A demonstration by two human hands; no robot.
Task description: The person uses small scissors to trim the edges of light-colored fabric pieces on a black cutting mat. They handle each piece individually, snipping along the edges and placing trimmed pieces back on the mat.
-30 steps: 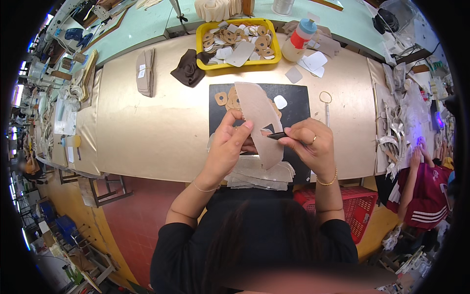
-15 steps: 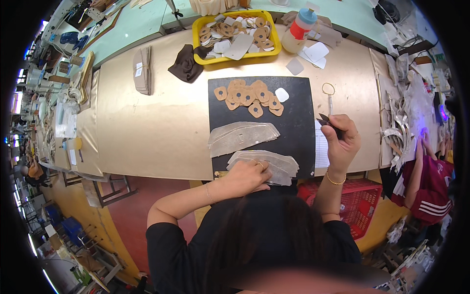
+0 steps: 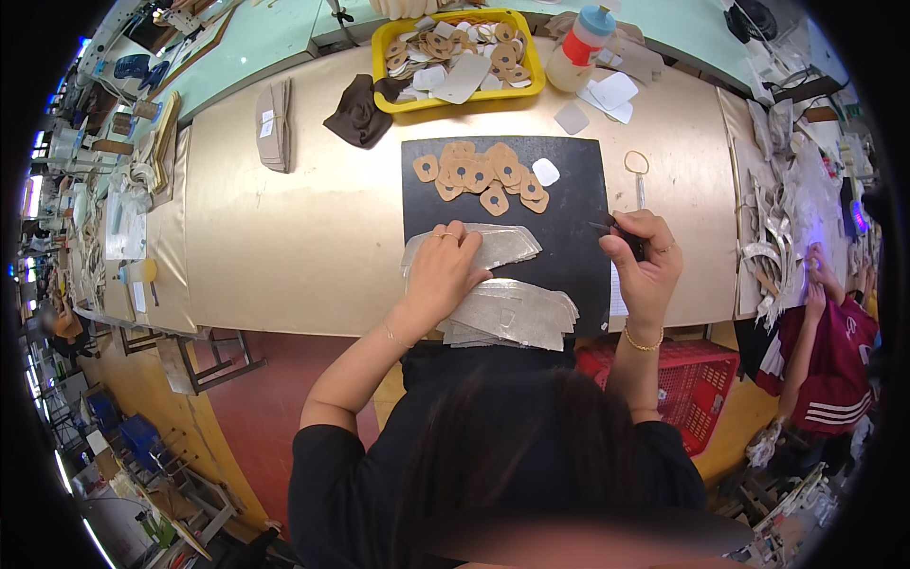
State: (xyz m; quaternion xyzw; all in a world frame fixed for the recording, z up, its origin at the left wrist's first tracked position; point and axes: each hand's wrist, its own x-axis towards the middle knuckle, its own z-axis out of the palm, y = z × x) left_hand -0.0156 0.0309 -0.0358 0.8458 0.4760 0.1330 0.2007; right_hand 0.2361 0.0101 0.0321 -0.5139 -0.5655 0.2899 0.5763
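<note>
Fingers [image 3: 456, 231] of the left hand [image 3: 438, 278] lie slightly bent and a little apart on the upper stack of grey pieces [image 3: 507, 245], covering its left part. Thumb points right, over the upper edge of the lower stack [image 3: 519, 315]. Whether a sheet is pinched under that hand: cannot tell.

Right hand [image 3: 648, 266] is raised at the right edge of the black mat [image 3: 580, 213], thumb and forefinger closed on a dark pointed tool [image 3: 605, 228]. Slim tip aims left, over the mat, apart from both stacks. Gold bracelet [image 3: 644, 344] on the right wrist.

Both stacks sit on the mat, curved pieces fanned unevenly, the lower one nearest the body. Beyond them, a loose cluster of tan pieces with holes [image 3: 479, 174], partly overlapping; one white piece [image 3: 545, 172] just to their right.

Worktop [image 3: 294, 242] has a gold-toned cover. Far side: yellow tray [image 3: 512, 96] heaped with tan and pale pieces, a squeeze bottle [image 3: 575, 59] with a blue cap to its right, a dark brown cloth [image 3: 357, 114] to its left. Farther left, a tied bundle of brownish pieces [image 3: 275, 142].

Below the right forearm, a red crate [image 3: 701, 379]. Far right, a co-worker in a maroon top [image 3: 834, 365].
</note>
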